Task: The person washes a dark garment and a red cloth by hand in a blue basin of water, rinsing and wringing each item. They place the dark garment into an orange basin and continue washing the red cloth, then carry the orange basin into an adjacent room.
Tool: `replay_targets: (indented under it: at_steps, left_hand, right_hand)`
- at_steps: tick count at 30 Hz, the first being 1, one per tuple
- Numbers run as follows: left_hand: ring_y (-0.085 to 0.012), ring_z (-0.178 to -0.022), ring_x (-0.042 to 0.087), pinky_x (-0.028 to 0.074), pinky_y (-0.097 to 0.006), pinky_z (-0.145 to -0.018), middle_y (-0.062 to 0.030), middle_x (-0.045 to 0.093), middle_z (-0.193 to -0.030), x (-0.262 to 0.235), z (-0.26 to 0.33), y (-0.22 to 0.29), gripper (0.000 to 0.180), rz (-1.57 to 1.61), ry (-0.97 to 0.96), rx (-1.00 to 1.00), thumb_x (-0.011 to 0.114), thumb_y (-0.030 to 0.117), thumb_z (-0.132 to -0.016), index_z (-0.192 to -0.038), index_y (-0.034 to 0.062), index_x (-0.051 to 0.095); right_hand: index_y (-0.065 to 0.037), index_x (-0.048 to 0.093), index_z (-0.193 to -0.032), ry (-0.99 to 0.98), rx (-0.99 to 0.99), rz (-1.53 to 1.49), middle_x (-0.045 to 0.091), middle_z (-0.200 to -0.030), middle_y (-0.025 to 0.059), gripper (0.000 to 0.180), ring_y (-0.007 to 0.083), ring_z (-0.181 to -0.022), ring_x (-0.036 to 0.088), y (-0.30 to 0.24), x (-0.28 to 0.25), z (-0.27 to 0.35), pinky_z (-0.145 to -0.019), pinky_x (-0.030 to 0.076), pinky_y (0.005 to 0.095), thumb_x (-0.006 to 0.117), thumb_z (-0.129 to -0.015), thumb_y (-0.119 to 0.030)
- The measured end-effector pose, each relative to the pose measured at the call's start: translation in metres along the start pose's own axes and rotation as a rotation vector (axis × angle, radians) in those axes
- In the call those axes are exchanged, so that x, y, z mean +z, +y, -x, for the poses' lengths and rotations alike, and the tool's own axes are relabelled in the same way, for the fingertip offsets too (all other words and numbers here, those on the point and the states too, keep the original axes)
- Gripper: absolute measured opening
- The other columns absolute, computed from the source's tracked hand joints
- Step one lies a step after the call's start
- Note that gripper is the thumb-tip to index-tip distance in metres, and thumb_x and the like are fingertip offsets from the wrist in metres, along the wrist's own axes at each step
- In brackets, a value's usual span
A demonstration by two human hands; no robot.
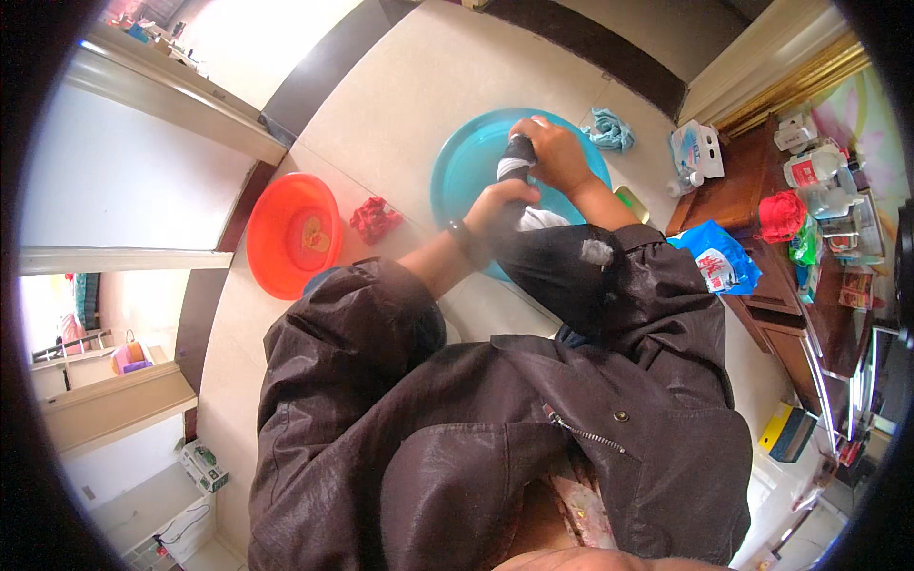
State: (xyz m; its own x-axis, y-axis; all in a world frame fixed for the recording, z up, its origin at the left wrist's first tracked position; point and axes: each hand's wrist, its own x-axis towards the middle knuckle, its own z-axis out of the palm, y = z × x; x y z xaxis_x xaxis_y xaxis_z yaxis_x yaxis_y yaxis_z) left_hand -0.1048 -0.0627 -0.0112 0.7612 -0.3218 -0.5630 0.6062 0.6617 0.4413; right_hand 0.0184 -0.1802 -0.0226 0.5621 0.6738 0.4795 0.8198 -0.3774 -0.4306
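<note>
Both my hands grip a twisted black-and-white cloth [517,157] over a wide blue basin [455,181]. My right hand [554,152] is closed round its upper end. Closer to me, my left hand [497,207], with a dark band at the wrist, is wrapped round the lower part. White fabric [541,220] shows just below the left hand. Dark fabric with a white patch [562,262] lies between my forearms; whether it belongs to the same cloth I cannot tell. My arms and the cloth hide part of the basin.
An orange-red basin [271,233] stands at the left, with a crumpled red cloth [375,221] beside it. A light blue cloth [609,130] lies beyond the blue basin. On the right are a blue bag [733,257] and a brown wooden cabinet [738,181] bearing bottles.
</note>
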Motion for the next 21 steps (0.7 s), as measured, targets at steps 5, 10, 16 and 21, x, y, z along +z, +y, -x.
replay_targets:
  at_steps: [5, 10, 16, 21]
  left_hand:
    - [-0.0178, -0.060, 0.058, 0.049, -0.028, -0.059, -0.0049, 0.056, -0.070, 0.015, 0.009, 0.005, 0.013, 0.137, -0.088, 0.098, 0.056, 0.015, -0.076, -0.086, 0.0076, 0.053]
    - [-0.0220, -0.060, 0.063, 0.053, -0.033, -0.062, -0.0106, 0.064, -0.071, 0.027, 0.009, 0.011, 0.013, 0.422, -0.208, 0.147, 0.058, 0.014, -0.077, -0.081, 0.0013, 0.059]
    - [-0.0213, -0.060, 0.060, 0.051, -0.032, -0.063, -0.0090, 0.061, -0.068, 0.037, -0.003, 0.020, 0.010, 0.547, -0.409, 0.179, 0.058, 0.011, -0.076, -0.078, 0.0028, 0.055]
    - [-0.0119, -0.058, 0.049, 0.045, -0.026, -0.058, -0.0009, 0.047, -0.068, 0.048, -0.013, 0.027, 0.009, 0.484, -0.398, 0.374, 0.051, 0.003, -0.076, -0.083, 0.0065, 0.046]
  right_hand:
    - [-0.010, 0.056, -0.091, 0.015, 0.172, -0.300, 0.062, -0.082, 0.0114, 0.027, 0.0307, -0.076, 0.062, -0.006, 0.012, 0.002, -0.066, 0.049, 0.0358, 0.067, -0.067, -0.006]
    - [-0.007, 0.054, -0.089, -0.020, 0.465, -0.840, 0.058, -0.080, 0.0021, 0.016, 0.0108, -0.073, 0.055, -0.001, 0.025, -0.003, -0.062, 0.046, 0.0241, 0.062, -0.075, -0.010]
    - [-0.006, 0.054, -0.094, 0.067, 0.436, -0.921, 0.057, -0.082, 0.0052, 0.014, 0.0132, -0.075, 0.056, 0.001, 0.034, -0.006, -0.064, 0.047, 0.0237, 0.054, -0.080, -0.007]
    - [-0.006, 0.054, -0.095, 0.250, 0.517, -0.842, 0.057, -0.085, 0.0061, 0.014, 0.0142, -0.076, 0.057, -0.005, 0.036, -0.007, -0.066, 0.048, 0.0242, 0.051, -0.082, -0.008]
